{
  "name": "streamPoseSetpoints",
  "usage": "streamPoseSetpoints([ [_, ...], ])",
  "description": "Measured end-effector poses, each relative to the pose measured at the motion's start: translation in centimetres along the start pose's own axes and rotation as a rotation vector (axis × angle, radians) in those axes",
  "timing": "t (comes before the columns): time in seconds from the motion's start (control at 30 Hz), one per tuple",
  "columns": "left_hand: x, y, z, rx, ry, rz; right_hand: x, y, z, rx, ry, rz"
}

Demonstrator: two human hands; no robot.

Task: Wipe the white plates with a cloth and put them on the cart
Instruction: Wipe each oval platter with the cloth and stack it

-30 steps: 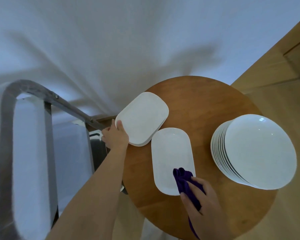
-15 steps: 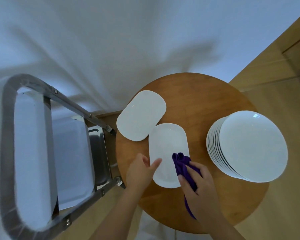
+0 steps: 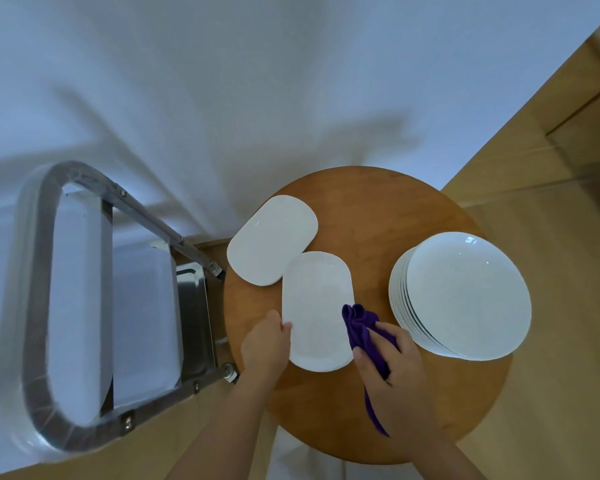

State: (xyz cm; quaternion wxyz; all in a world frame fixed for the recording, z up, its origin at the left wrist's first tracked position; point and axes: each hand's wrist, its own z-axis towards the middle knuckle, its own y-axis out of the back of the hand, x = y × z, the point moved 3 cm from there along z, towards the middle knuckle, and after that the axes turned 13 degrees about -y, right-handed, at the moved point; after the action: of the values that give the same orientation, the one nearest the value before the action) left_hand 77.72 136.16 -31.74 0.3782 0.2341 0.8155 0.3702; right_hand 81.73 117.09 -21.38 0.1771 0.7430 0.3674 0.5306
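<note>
A white oblong plate (image 3: pixel 317 311) lies near the front of the round wooden table (image 3: pixel 388 209). My left hand (image 3: pixel 264 344) grips its left edge. My right hand (image 3: pixel 394 362) holds a bunched purple cloth (image 3: pixel 359 323) against the plate's right edge. A second oblong plate (image 3: pixel 271 240) lies upside down behind it, at the table's left rim. A stack of several round white plates (image 3: pixel 465 294) stands on the right side of the table. The steel cart (image 3: pixel 118 303) stands to the left, its shelves covered in white.
A white wall rises behind the table and cart. Wooden panelling (image 3: pixel 548 140) runs along the right. The cart's handle bar (image 3: pixel 39 306) curves round its near-left side, and its frame corner almost meets the table's left rim.
My left hand left the far oblong plate, came back to the near one and took hold of its left edge. My right hand kept the cloth at the plate's right side.
</note>
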Motion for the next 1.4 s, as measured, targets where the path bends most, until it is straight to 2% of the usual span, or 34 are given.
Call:
streamPoseSetpoints([
  [0.2,-2.0,1.1,-1.0,-0.186,0.110,-0.486,-0.5,1.8,-0.6,-0.006,-0.021,0.008],
  [0.27,-2.8,1.6,-1.8,-0.232,0.138,-0.624,-0.3,2.3,-1.1,-0.022,0.032,0.001],
  [0.43,-5.6,4.3,-4.3,-0.310,0.287,-1.061,1.8,2.9,-3.3,0.085,0.399,-0.268],
  [0.57,-7.8,6.6,-7.7,-0.167,0.300,-1.321,4.8,3.4,-5.3,0.063,0.734,-0.547],
  [0.73,-9.1,9.4,-11.7,-0.186,0.346,-1.374,8.1,4.5,-6.7,-0.042,0.915,-0.506],
  [0.93,-9.9,12.7,-14.2,-0.309,0.193,-1.387,11.0,5.4,-7.3,-0.120,0.973,-0.271],
  [1.07,-10.2,14.7,-15.2,-0.340,0.103,-1.339,12.7,5.5,-7.3,-0.240,1.012,-0.187],
  [1.17,-10.8,15.3,-16.1,-0.369,-0.003,-1.310,14.6,6.2,-6.2,-0.314,0.956,-0.176],
  [1.4,-12.3,15.3,-17.6,-0.452,-0.011,-1.470,18.5,9.8,-2.2,-0.372,0.861,-0.224],
])
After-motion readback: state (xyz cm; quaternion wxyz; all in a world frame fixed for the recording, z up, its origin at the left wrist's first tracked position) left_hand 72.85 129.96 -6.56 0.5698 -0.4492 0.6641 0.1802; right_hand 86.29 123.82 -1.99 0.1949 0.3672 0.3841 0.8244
